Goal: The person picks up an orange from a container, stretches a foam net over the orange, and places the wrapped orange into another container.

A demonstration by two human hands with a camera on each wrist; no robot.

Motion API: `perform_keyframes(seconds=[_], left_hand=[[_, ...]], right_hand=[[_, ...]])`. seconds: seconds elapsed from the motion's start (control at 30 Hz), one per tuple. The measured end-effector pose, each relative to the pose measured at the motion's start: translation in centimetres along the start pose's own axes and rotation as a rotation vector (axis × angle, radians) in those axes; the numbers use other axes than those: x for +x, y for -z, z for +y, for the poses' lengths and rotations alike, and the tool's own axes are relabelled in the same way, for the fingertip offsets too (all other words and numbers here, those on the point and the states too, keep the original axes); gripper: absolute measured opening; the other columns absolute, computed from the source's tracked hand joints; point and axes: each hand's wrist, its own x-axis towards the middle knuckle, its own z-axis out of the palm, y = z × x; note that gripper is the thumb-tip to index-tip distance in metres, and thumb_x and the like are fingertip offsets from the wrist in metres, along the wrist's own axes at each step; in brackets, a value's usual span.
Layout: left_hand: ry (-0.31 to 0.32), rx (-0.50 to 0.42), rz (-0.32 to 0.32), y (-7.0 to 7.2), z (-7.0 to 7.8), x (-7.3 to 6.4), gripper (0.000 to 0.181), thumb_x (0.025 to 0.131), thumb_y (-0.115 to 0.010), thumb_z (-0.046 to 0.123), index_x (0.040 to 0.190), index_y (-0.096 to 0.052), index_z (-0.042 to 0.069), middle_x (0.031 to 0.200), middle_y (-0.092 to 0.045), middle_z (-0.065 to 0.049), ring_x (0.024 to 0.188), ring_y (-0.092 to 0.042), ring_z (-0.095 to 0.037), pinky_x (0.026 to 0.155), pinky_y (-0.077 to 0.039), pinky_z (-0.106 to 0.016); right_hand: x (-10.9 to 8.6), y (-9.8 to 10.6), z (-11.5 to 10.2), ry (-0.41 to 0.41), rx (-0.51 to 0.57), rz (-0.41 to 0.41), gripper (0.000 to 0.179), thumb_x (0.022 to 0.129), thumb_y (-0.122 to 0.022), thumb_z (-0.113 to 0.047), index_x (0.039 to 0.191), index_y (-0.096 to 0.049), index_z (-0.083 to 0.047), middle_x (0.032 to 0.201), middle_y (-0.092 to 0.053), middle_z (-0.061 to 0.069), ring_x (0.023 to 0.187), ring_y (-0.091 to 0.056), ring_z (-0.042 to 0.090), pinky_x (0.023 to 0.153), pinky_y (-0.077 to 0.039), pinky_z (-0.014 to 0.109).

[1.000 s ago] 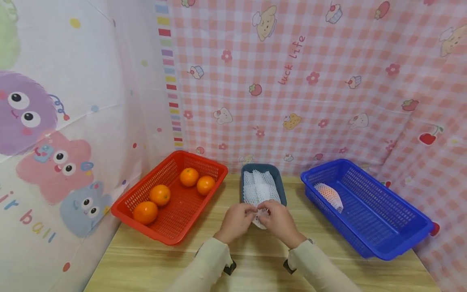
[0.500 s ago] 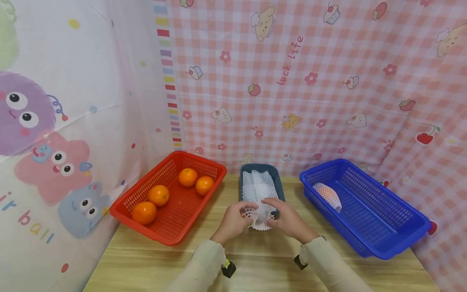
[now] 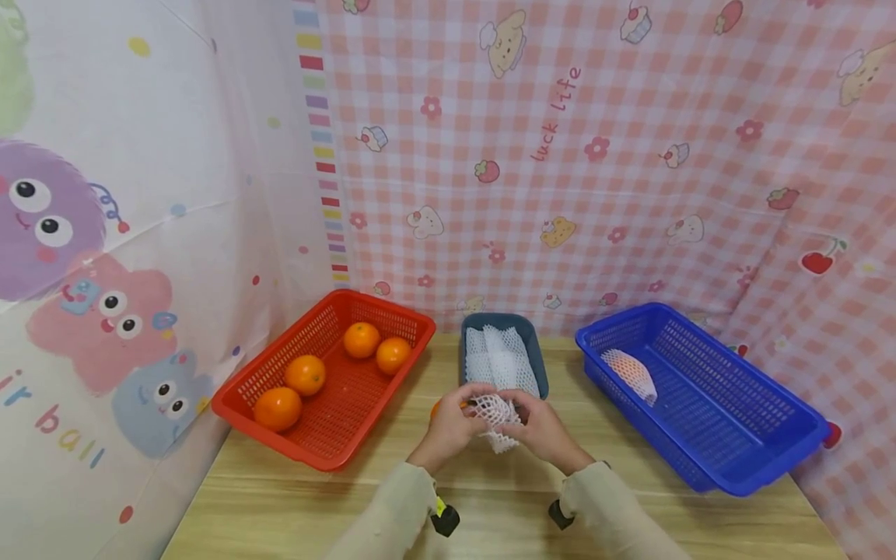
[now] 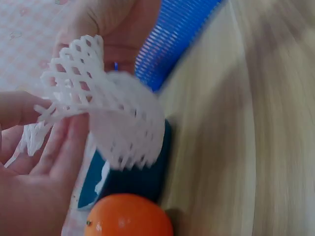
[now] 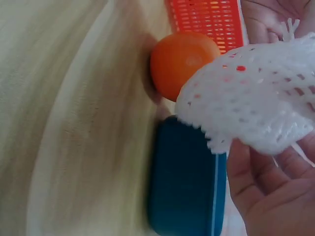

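Observation:
Between my two hands is a white foam fruit net (image 3: 498,416), its mouth spread open in the left wrist view. My left hand (image 3: 449,426) pinches one edge of the net (image 4: 74,93) between thumb and fingers. The other side is held by my right hand (image 3: 549,432), whose fingers lie under the net (image 5: 251,98) in the right wrist view. A loose orange (image 4: 129,216) rests on the table beside the teal basket (image 4: 133,184); from the head it is mostly hidden behind my left hand. More white nets (image 3: 500,354) lie in that basket.
On the left stands a red basket (image 3: 336,459) holding several oranges (image 3: 305,375). A blue basket (image 3: 707,443) at the right contains one netted fruit (image 3: 630,375). Patterned cloths hang behind and at the sides of the wooden table (image 3: 504,513).
My hands first moved apart, spreading the net, then came closer together again. The net has tilted and hangs toward me. A bit of the orange now shows beside my left hand.

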Motion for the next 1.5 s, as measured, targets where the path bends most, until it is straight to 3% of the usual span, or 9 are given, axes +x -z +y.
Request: perform_keyframes(seconds=[0.13,0.23,0.37,0.47,0.6,0.83,1.2,1.37,1.5], left_hand=[[-0.055,0.058,0.034,0.3,-1.2,0.0,0.05,0.075,-0.072,-0.01,0.123,-0.063,0.003,0.11,-0.063,-0.018,0.089,-0.063,-0.03,0.072,-0.054,-0.029],[-0.098,0.101,0.123,0.7,-2.1,0.0,0.046,0.078,-0.073,-0.006,0.122,-0.062,0.001,0.109,-0.064,-0.021,0.094,-0.062,-0.037,0.08,-0.053,-0.041],[-0.115,0.299,0.291,1.4,-3.2,-0.1,0.039,0.078,-0.074,-0.002,0.115,-0.066,0.003,0.111,-0.065,-0.015,0.102,-0.058,-0.036,0.089,-0.047,-0.048],[-0.095,0.461,0.346,1.9,-4.0,-0.1,0.038,0.076,-0.076,0.003,0.112,-0.068,0.009,0.114,-0.064,-0.011,0.107,-0.054,-0.033,0.093,-0.042,-0.048],[-0.04,0.529,0.315,2.3,-5.0,-0.2,0.046,0.072,-0.081,0.007,0.116,-0.067,0.01,0.119,-0.061,-0.013,0.109,-0.051,-0.036,0.093,-0.04,-0.049],[0.101,0.537,0.236,2.6,-6.3,-0.3,0.067,0.07,-0.087,0.019,0.13,-0.059,0.006,0.128,-0.054,-0.015,0.114,-0.047,-0.037,0.097,-0.038,-0.05],[0.164,0.459,0.186,2.8,-7.2,0.1,0.076,0.07,-0.088,0.022,0.135,-0.053,0.005,0.13,-0.055,-0.016,0.115,-0.052,-0.036,0.1,-0.039,-0.051],[0.19,0.409,0.212,3.1,-7.0,0.0,0.074,0.069,-0.089,0.02,0.133,-0.055,0.006,0.126,-0.057,-0.014,0.111,-0.053,-0.033,0.099,-0.041,-0.048],[0.171,0.381,0.257,3.5,-6.3,0.3,0.074,0.068,-0.089,0.018,0.132,-0.054,0.005,0.122,-0.058,-0.014,0.107,-0.054,-0.032,0.096,-0.043,-0.048]], right_hand=[[-0.1,-0.4,0.6,-0.008,-0.083,0.052,0.039,0.08,-0.078,-0.002,0.116,-0.064,-0.001,0.105,-0.067,0.011,0.083,-0.058,0.014,0.068,-0.05,0.025],[-0.2,-0.6,1.1,-0.034,-0.13,0.085,0.038,0.077,-0.081,-0.005,0.112,-0.066,-0.003,0.103,-0.068,0.008,0.085,-0.057,0.016,0.073,-0.049,0.03],[-0.3,-0.9,1.5,-0.08,-0.167,0.128,0.041,0.073,-0.083,-0.005,0.111,-0.068,-0.006,0.104,-0.068,0.005,0.09,-0.058,0.018,0.081,-0.049,0.037],[-0.4,-1.0,1.8,-0.105,-0.184,0.151,0.043,0.072,-0.084,-0.004,0.112,-0.068,-0.007,0.106,-0.067,0.005,0.092,-0.058,0.019,0.084,-0.048,0.04],[-0.4,-1.3,2.0,-0.124,-0.199,0.156,0.044,0.071,-0.085,-0.006,0.112,-0.068,-0.008,0.105,-0.066,0.004,0.09,-0.057,0.018,0.083,-0.047,0.04],[-0.5,-1.5,2.4,-0.144,-0.2,0.145,0.044,0.072,-0.085,-0.006,0.113,-0.067,-0.006,0.107,-0.066,0.006,0.094,-0.058,0.021,0.086,-0.048,0.044],[-1.2,-1.5,2.8,-0.213,-0.227,0.105,0.044,0.074,-0.084,-0.009,0.115,-0.067,-0.01,0.109,-0.066,0.004,0.093,-0.057,0.02,0.088,-0.047,0.046],[-1.2,-1.7,2.9,-0.217,-0.233,0.098,0.045,0.074,-0.084,-0.008,0.115,-0.066,-0.01,0.109,-0.065,0.005,0.091,-0.056,0.02,0.086,-0.046,0.045],[-1.1,-2.0,3.0,-0.214,-0.225,0.091,0.044,0.075,-0.083,-0.009,0.116,-0.066,-0.011,0.112,-0.066,0.004,0.096,-0.057,0.02,0.09,-0.046,0.046]])
